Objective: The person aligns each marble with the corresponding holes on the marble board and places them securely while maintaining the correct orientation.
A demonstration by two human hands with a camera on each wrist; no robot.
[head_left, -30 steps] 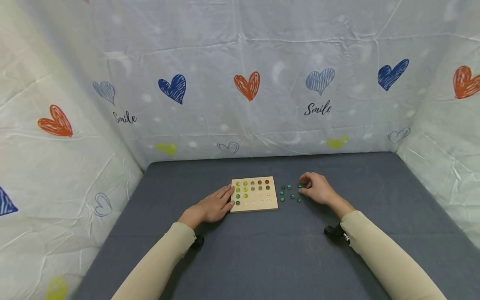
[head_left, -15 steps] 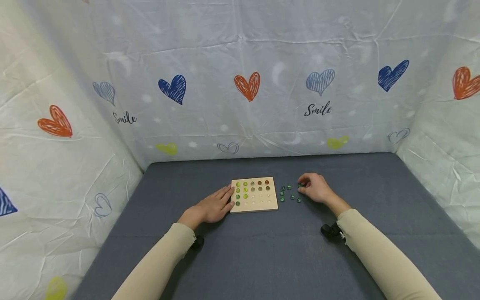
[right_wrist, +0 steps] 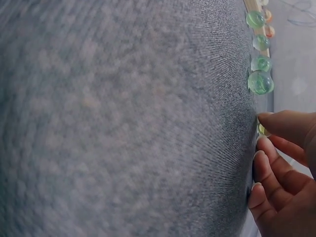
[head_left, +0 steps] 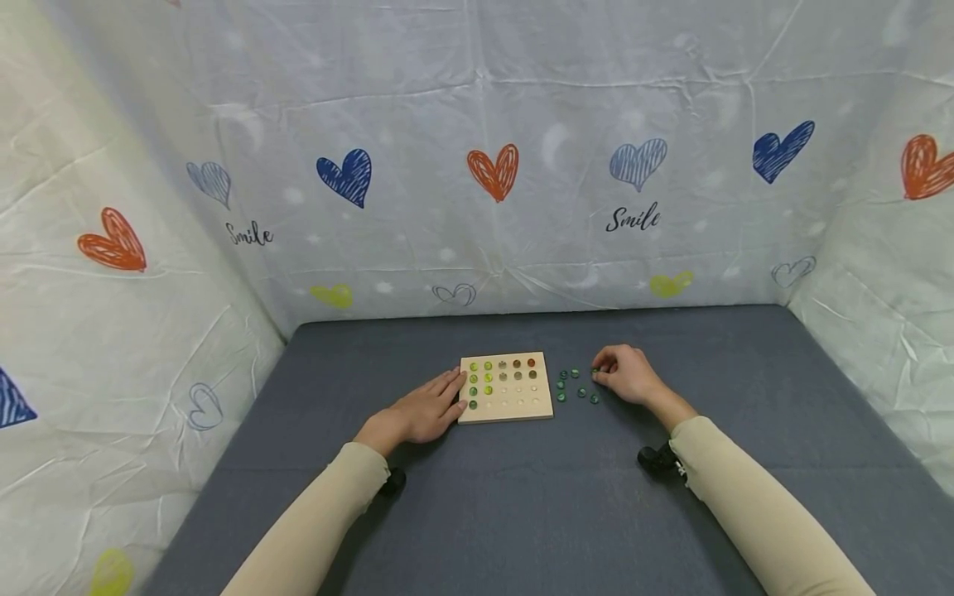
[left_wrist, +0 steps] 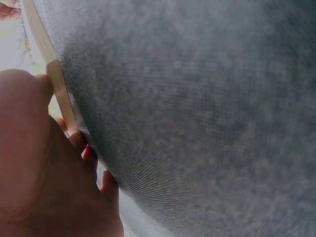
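A pale wooden board (head_left: pixel 514 406) with rows of round hollows lies on the dark table. Marbles sit in its left columns and its two far rows: green, yellow-green, greyish and reddish. My left hand (head_left: pixel 423 411) rests along the board's left edge with its fingers spread; in the left wrist view its fingertips touch the board's side (left_wrist: pixel 61 94). To the right of the board, my right hand (head_left: pixel 628 374) pinches a yellow-green marble (right_wrist: pixel 261 129) between thumb and fingers, low at the table surface. The fingers hide part of that marble.
Several loose green marbles (head_left: pixel 581 392) lie on the table (head_left: pixel 514 513) between the board and my right hand. A white cloth (head_left: pixel 402 232) printed with hearts stands behind the table and along both sides. Each wrist wears a black camera.
My right hand has shifted slightly left and its thumb and fingers have closed in around the marble. The left hand and the board have stayed in place.
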